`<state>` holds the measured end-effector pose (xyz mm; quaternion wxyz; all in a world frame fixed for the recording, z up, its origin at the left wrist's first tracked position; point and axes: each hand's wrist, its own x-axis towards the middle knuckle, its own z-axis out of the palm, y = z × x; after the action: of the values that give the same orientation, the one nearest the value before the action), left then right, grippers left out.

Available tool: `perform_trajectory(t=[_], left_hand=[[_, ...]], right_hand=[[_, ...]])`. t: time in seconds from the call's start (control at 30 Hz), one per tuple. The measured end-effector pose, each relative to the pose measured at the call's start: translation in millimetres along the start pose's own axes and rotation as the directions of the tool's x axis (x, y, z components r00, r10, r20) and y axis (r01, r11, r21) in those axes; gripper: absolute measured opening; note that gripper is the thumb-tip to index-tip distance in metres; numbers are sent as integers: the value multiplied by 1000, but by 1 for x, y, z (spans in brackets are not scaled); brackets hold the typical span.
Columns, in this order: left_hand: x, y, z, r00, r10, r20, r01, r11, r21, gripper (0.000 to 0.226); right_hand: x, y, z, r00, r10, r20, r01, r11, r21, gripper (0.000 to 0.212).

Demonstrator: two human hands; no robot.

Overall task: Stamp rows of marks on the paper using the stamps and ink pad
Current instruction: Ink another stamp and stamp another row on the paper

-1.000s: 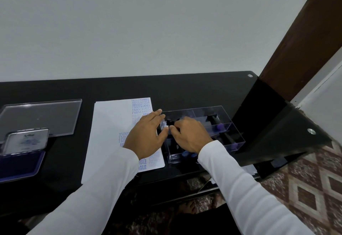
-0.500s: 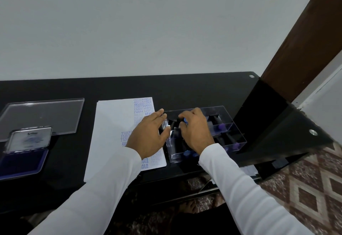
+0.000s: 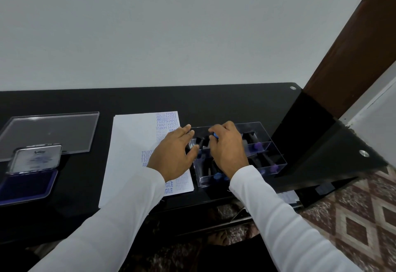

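The clear stamp box (image 3: 265, 143) sits on the black tabletop (image 3: 214, 104). The right hand (image 3: 228, 149) reaches into its near-left part, fingers curled, pinching a blue-tipped stamp (image 3: 215, 136). The left hand (image 3: 173, 153) rests spread against the box's left wall, overlapping the stamped paper (image 3: 132, 149) just left of the box. The open ink pad (image 3: 27, 183) lies well left of the box.

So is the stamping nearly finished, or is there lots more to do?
Some is done: blue rows run down the right side of the paper. Right now the right hand reaches into the clear stamp box, seemingly pinching a stamp, while the left hand steadies the box. The paper's left part is blank, so plenty remains.
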<state>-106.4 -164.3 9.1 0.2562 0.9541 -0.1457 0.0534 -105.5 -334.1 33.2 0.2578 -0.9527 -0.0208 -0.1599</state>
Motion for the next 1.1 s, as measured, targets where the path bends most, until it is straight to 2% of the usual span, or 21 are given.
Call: perform_trajectory(t=[0.2,0.33,0.77,1.1], left_hand=[[-11,-10,-11,999,-36,-3,36,999,-9,70],[-29,-31,-28,995,-65,-70,66,998,18,67],[-117,-141,-104,954,-253,-161,277,949,150,65],[-191,-211,-142,880,-398,-258,448,877,175,76]], right_hand=[[-3,-17,0,999,-25,-48,27,999,33,19],[-5,-44,7,994,-83,-75,89,992,92,19],[-25,-168,80,970,-222,96,197,955,221,27],[-52,-253,127,877,-443,186,362,864,349,31]])
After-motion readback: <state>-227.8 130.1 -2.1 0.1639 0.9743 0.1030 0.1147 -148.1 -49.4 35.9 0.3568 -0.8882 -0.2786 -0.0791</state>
